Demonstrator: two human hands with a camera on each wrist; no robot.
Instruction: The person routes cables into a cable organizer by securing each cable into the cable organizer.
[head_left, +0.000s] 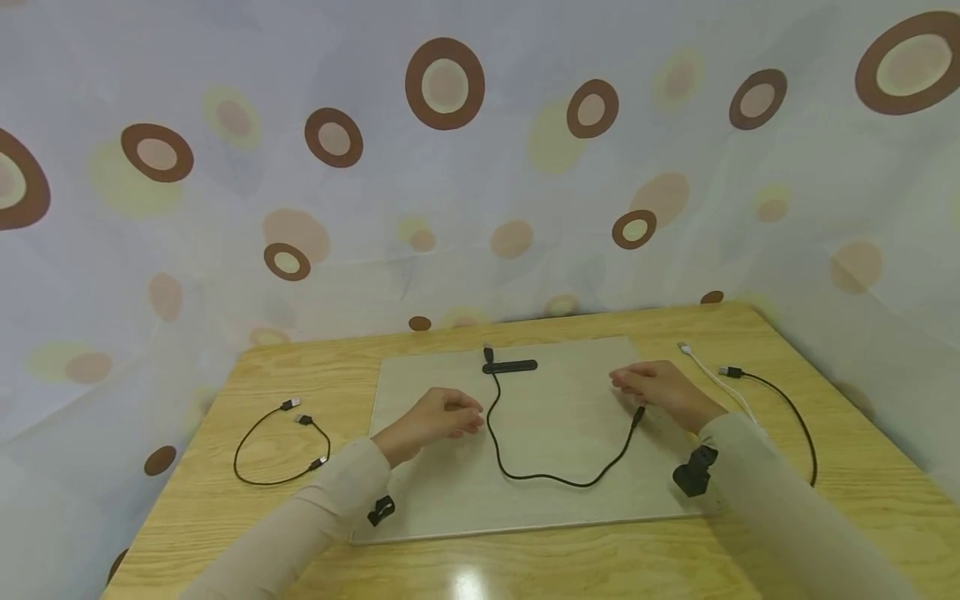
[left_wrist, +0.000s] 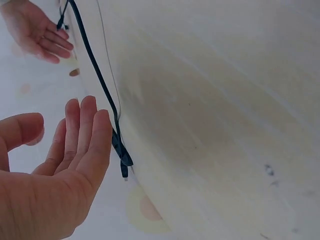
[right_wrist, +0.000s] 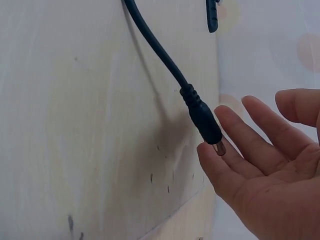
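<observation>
A black cable [head_left: 542,477] lies in a loose U on the pale board. Its USB plug [head_left: 489,353] is at the back, by a short black strip [head_left: 517,366]. The other end is a round barrel plug [right_wrist: 205,122] with a metal tip, right beside the fingertips of my right hand [head_left: 663,390]. That hand's fingers are relaxed and do not close round the plug; whether they touch it, I cannot tell. My left hand [head_left: 435,418] hovers to the left of the cable, its fingers loosely bent and holding nothing. In the left wrist view, the cable passes beyond its fingertips.
Left of the board [head_left: 450,508], a thin black cable [head_left: 251,429] with several plugs lies on the wooden table [head_left: 187,517]. On the right are a white cable [head_left: 716,377] and another black cable [head_left: 787,404]. A patterned cloth [head_left: 480,167] stands behind the table.
</observation>
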